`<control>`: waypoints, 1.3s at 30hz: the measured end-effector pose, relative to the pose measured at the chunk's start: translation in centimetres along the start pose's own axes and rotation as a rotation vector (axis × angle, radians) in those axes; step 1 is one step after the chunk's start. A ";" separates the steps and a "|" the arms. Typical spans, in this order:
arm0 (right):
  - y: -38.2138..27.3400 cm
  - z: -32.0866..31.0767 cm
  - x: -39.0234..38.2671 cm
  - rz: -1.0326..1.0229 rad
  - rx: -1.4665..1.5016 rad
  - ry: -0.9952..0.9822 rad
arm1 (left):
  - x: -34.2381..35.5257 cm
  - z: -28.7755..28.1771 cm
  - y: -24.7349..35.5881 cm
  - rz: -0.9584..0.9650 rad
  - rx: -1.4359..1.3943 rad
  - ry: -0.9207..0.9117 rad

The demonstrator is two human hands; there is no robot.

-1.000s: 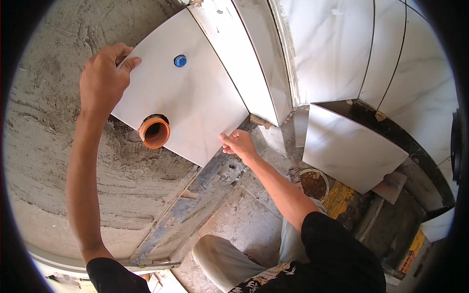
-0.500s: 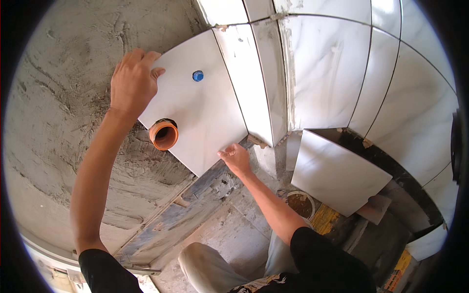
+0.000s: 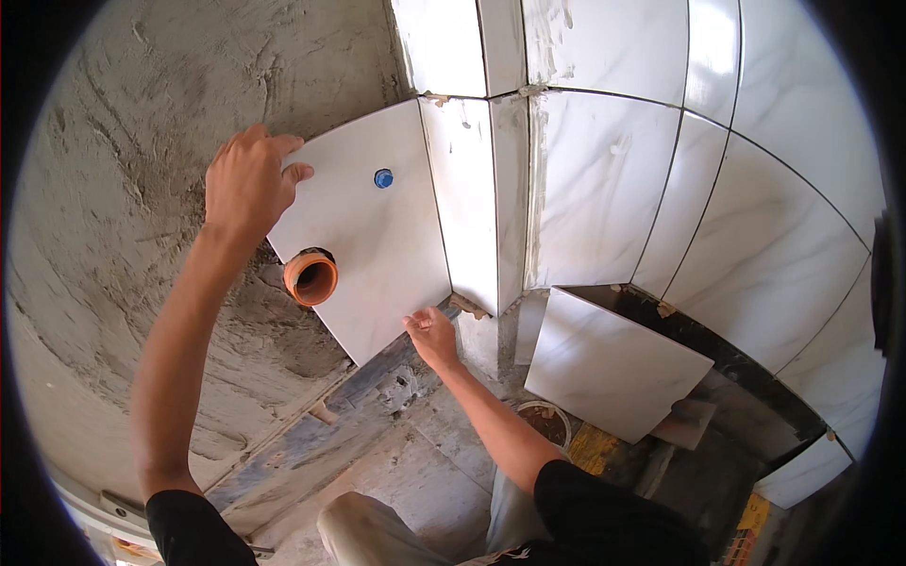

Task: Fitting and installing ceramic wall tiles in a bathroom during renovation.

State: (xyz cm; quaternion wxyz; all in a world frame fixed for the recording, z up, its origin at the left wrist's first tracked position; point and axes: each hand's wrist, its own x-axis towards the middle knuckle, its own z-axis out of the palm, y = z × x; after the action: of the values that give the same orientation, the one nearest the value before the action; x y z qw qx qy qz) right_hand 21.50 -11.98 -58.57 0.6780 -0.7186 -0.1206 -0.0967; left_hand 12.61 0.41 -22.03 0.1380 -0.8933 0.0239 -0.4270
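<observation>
Shifted since the earlier frame: white tile [image 3: 382, 250] and tiled wall [image 3: 599, 179], both lower in view; hands at much the same edges.

Left hand [image 3: 247, 184]: at the tile's upper left edge, thumb apart from index finger, seemingly to steady it; whether clamped, cannot tell.

Right hand [image 3: 432, 338]: fingers curled together at the lower edge, probably guarding its position; pinch not discernible.

Tile: against the mortared wall [image 3: 123, 236], cut around blue plug [image 3: 383, 178] and orange pipe [image 3: 311, 277], evidently so both protrude.

Grey strip [image 3: 373, 379]: along the lower edge, perhaps as support.

Loose tile [image 3: 613, 363]: tilted, well apart, lower right.
</observation>
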 end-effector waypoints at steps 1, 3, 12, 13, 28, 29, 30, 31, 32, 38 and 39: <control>0.0 -0.2 0.0 -0.002 -0.010 0.000 | 0.0 -0.1 0.2 -0.006 -0.008 0.002; 0.1 -0.6 -0.1 -0.007 -0.015 0.053 | -0.1 -0.2 0.6 -0.058 -0.019 -0.027; 0.7 -0.2 -0.3 -0.092 -0.116 0.028 | -0.8 0.1 -1.6 0.027 -0.009 -0.056; 1.0 0.3 -0.6 -0.180 -0.143 0.087 | -0.8 -0.1 -1.7 0.004 -0.011 -0.081; 3.5 1.3 -0.7 -0.283 -0.225 0.042 | -0.2 -2.0 -0.9 0.040 -0.056 -0.167; 3.3 1.4 -1.1 -0.313 -0.250 0.035 | -0.1 -1.8 -1.0 0.036 -0.037 -0.183; 3.0 1.5 -1.4 -0.342 -0.274 0.028 | -0.1 -1.7 -1.0 0.033 -0.017 -0.197; 2.7 1.6 -1.4 -0.342 -0.274 0.029 | 0.0 -1.6 -1.2 0.034 -0.018 -0.197; 2.4 1.6 -1.4 -0.317 -0.278 0.024 | 0.0 -1.4 -1.3 0.050 -0.011 -0.192; 2.3 1.3 -0.9 -0.211 -0.316 0.028 | 0.1 -1.2 -0.9 0.030 0.001 -0.200; 2.2 1.3 -0.9 -0.198 -0.320 0.023 | 0.1 -1.3 -0.8 0.023 0.024 -0.216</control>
State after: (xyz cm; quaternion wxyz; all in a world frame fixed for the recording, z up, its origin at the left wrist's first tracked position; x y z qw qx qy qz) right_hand 21.32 -10.79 -61.02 0.5434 -0.8009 -0.1662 -0.1892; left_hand 11.65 0.89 -20.96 0.1554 -0.9321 0.0138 -0.3270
